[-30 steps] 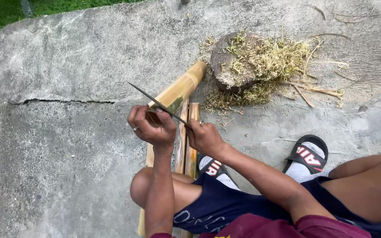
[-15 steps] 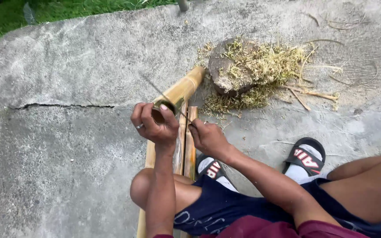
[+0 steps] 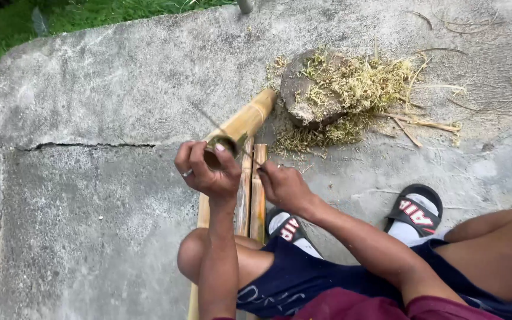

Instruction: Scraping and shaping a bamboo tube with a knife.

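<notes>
Head view — left hand (image 3: 208, 169) gripping knife handle (image 3: 220, 148) | blade now blurred, swung left

Bamboo pole (image 3: 245, 121) just beyond the left fingers (image 3: 200, 163): pale tan-yellow. Split strips (image 3: 257, 195) beside the right fingers (image 3: 266, 175): yellow-brown. Stone (image 3: 303, 95) past both: grey-brown under straw-yellow shavings (image 3: 357, 83). Concrete (image 3: 90, 225): mottled grey. Sandal (image 3: 416, 213): black, red-and-white marking. Shorts (image 3: 303, 278): navy.
</notes>
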